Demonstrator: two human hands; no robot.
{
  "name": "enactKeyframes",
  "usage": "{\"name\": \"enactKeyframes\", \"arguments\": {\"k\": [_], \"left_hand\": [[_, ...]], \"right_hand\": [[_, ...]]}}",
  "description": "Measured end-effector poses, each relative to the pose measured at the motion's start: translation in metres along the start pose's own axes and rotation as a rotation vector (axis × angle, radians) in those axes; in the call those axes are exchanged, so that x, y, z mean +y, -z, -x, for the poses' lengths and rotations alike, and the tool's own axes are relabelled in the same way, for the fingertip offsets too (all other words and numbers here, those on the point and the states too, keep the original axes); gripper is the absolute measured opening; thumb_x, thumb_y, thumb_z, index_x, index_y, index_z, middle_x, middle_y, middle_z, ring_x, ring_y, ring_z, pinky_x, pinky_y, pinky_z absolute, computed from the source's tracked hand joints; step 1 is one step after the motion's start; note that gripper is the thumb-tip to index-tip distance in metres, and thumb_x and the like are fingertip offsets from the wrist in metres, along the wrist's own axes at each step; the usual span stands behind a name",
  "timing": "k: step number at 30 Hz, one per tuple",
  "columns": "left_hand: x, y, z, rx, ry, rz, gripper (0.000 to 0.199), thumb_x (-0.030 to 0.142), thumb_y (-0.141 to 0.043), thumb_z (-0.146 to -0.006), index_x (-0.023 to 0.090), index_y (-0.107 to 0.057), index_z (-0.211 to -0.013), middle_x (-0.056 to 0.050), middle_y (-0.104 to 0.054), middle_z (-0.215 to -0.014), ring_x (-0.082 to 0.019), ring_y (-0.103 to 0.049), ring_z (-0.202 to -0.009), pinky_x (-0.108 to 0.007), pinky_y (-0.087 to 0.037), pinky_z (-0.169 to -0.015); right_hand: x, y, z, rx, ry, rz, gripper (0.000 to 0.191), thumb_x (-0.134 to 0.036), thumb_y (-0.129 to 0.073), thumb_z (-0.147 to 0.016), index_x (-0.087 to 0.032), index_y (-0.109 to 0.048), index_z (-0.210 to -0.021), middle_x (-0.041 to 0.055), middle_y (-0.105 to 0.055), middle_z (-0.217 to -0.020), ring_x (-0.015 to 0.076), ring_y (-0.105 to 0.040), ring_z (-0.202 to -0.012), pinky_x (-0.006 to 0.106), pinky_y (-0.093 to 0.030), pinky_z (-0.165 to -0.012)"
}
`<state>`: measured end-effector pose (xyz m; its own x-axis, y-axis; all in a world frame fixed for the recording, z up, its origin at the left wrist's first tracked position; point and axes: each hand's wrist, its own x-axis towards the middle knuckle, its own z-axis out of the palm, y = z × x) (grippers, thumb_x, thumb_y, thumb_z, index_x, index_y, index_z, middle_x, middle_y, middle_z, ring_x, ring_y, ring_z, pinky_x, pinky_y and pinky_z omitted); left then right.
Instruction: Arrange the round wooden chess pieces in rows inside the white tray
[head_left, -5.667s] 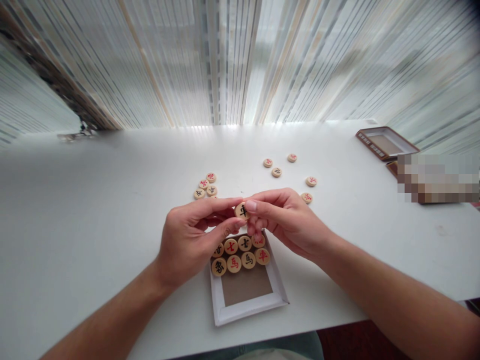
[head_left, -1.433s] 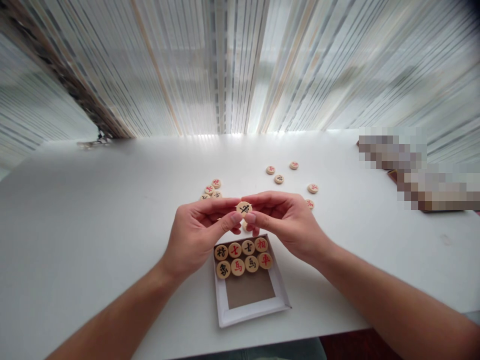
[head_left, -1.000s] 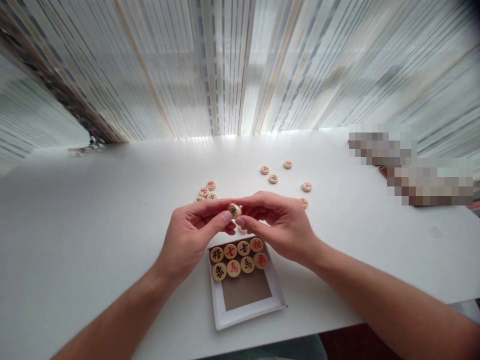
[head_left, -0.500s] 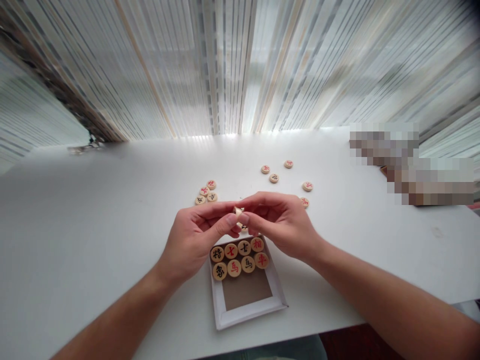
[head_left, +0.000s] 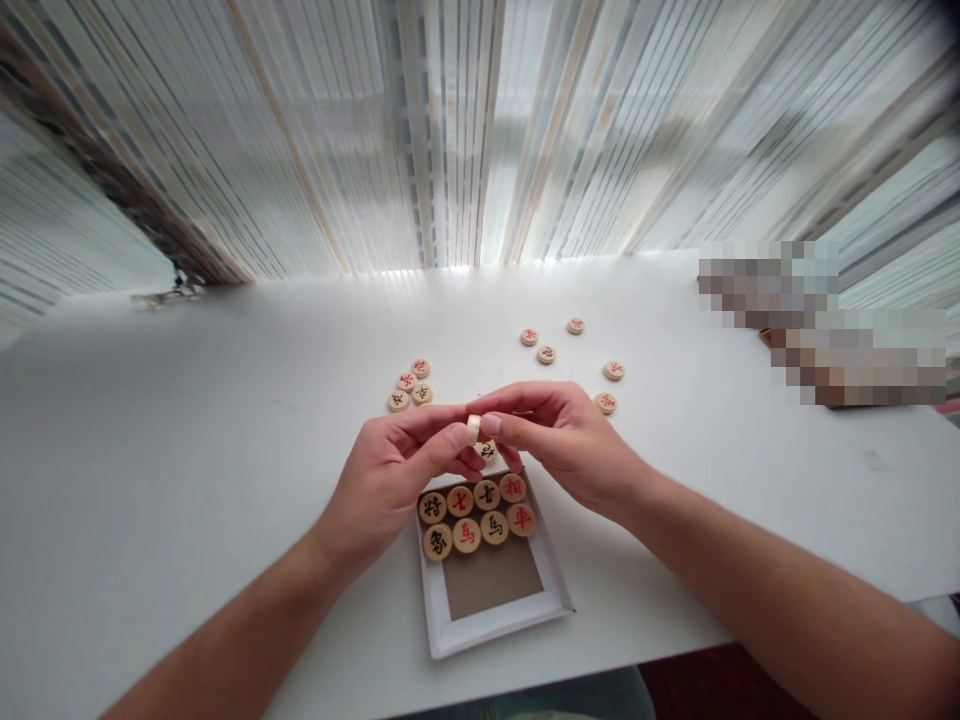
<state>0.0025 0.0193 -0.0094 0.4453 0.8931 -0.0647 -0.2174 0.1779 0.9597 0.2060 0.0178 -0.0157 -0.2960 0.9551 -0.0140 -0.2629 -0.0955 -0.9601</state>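
you are holding a small round wooden piece on edge in the air, just beyond the far rim of an open white-rimmed box; the box is lying close to the near edge of the table. your left hand is clamped on the piece from the left, and your right hand is pinching it from the right; the index fingertips are meeting behind it.

handling (judged): the piece is probably light, stiff and not fragile, though its smooth rim may be slippery. best hold: thumb and forefinger opposite each other, across the flat faces or the rim.

a second piece is showing below, partly behind fingers; cannot tell whether they are touching it.

writing: the held piece is showing mainly its bare rim, so nothing is reading there. in the box, the far row is reading, from the left, 将 black, 士 red, 士 black, 相 red; the near row, 象 black, 馬 red, 馬 black, 車 red. beyond, a left cluster and a right scatter are carrying red and black characters, too small to read surely. brown-edged objects near the table's right far corner are blurred out. no brand is showing.
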Motion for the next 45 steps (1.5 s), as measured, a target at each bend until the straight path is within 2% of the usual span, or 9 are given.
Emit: {"name": "enactKeyframes", "arguments": {"k": [6,12,17,21,25,32,37,40,45], "left_hand": [[0.002,-0.002,0.001,-0.020,0.117,0.202,0.024,0.035,-0.085,-0.096,0.017,-0.090,-0.111,-0.010,-0.083,-0.092,-0.013,-0.073,-0.075,-0.021,-0.064,-0.072],[0.005,-0.003,0.001,-0.018,0.127,0.205,0.022,0.035,-0.088,-0.094,0.015,-0.090,-0.103,-0.007,-0.079,-0.085,-0.013,-0.073,-0.074,-0.020,-0.064,-0.069],[0.005,-0.002,-0.001,-0.001,0.157,0.192,0.025,0.036,-0.094,-0.088,0.014,-0.089,-0.100,-0.006,-0.079,-0.082,-0.014,-0.074,-0.071,-0.021,-0.066,-0.065],[0.004,0.000,0.000,-0.017,0.167,0.222,0.024,0.036,-0.089,-0.092,0.014,-0.089,-0.101,-0.005,-0.078,-0.077,-0.013,-0.076,-0.068,-0.019,-0.067,-0.066],[0.006,-0.001,0.002,-0.032,0.187,0.267,0.026,0.037,-0.088,-0.094,0.014,-0.088,-0.104,-0.004,-0.077,-0.076,-0.012,-0.076,-0.064,-0.019,-0.068,-0.065],[0.007,-0.001,0.002,-0.018,0.281,0.273,0.033,0.039,-0.085,-0.096,0.014,-0.083,-0.118,-0.005,-0.079,-0.073,-0.015,-0.078,-0.061,-0.023,-0.069,-0.061],[0.005,-0.001,0.003,-0.038,0.276,0.255,0.036,0.038,-0.087,-0.093,0.015,-0.081,-0.120,-0.006,-0.081,-0.076,-0.017,-0.079,-0.062,-0.026,-0.070,-0.062],[0.007,-0.003,0.003,-0.032,0.273,0.260,0.038,0.037,-0.089,-0.092,0.014,-0.079,-0.120,-0.006,-0.082,-0.075,-0.017,-0.080,-0.062,-0.026,-0.070,-0.062],[0.012,-0.003,0.003,0.008,0.266,0.265,0.042,0.041,-0.090,-0.090,0.011,-0.076,-0.117,-0.007,-0.082,-0.073,-0.018,-0.080,-0.061,-0.023,-0.069,-0.059]], "right_hand": [[0.000,-0.001,0.000,0.027,-0.024,0.010,0.026,-0.036,-0.097,-0.081,-0.021,-0.090,-0.102,0.0056,-0.081,-0.084,0.0117,-0.060,-0.065,0.023,-0.047,-0.055],[-0.003,-0.004,0.000,0.016,-0.010,-0.019,0.030,-0.033,-0.103,-0.071,-0.021,-0.090,-0.096,0.0044,-0.081,-0.082,0.0116,-0.061,-0.064,0.023,-0.047,-0.053],[-0.007,-0.007,0.001,-0.037,0.003,-0.019,0.030,-0.038,-0.101,-0.075,-0.024,-0.091,-0.100,0.0028,-0.080,-0.079,0.0118,-0.062,-0.062,0.025,-0.051,-0.056],[-0.005,-0.006,0.002,-0.053,0.009,0.043,0.037,-0.043,-0.100,-0.077,-0.023,-0.091,-0.106,0.0037,-0.079,-0.081,0.0135,-0.061,-0.063,0.027,-0.049,-0.054],[0.000,-0.004,0.003,-0.062,0.018,0.092,0.043,-0.038,-0.102,-0.075,-0.021,-0.089,-0.112,-0.0013,-0.068,-0.067,0.0121,-0.054,-0.058,0.026,-0.044,-0.051],[0.004,-0.005,0.005,-0.048,0.156,0.278,0.031,-0.034,-0.099,-0.078,-0.018,-0.086,-0.101,0.0003,-0.069,-0.070,0.0136,-0.059,-0.060,0.028,-0.051,-0.055],[0.005,-0.004,0.008,-0.049,0.242,0.436,0.022,-0.032,-0.092,-0.086,-0.016,-0.083,-0.099,0.0003,-0.069,-0.068,0.0129,-0.059,-0.057,0.028,-0.050,-0.054],[0.003,-0.005,0.008,-0.070,0.223,0.387,0.020,-0.032,-0.088,-0.090,-0.014,-0.085,-0.100,0.0018,-0.071,-0.068,0.0130,-0.060,-0.059,0.027,-0.051,-0.055],[0.000,-0.010,0.006,-0.187,0.109,0.083,0.016,-0.031,-0.083,-0.096,-0.019,-0.088,-0.104,0.0033,-0.077,-0.075,0.0110,-0.063,-0.059,0.023,-0.048,-0.052]]}}
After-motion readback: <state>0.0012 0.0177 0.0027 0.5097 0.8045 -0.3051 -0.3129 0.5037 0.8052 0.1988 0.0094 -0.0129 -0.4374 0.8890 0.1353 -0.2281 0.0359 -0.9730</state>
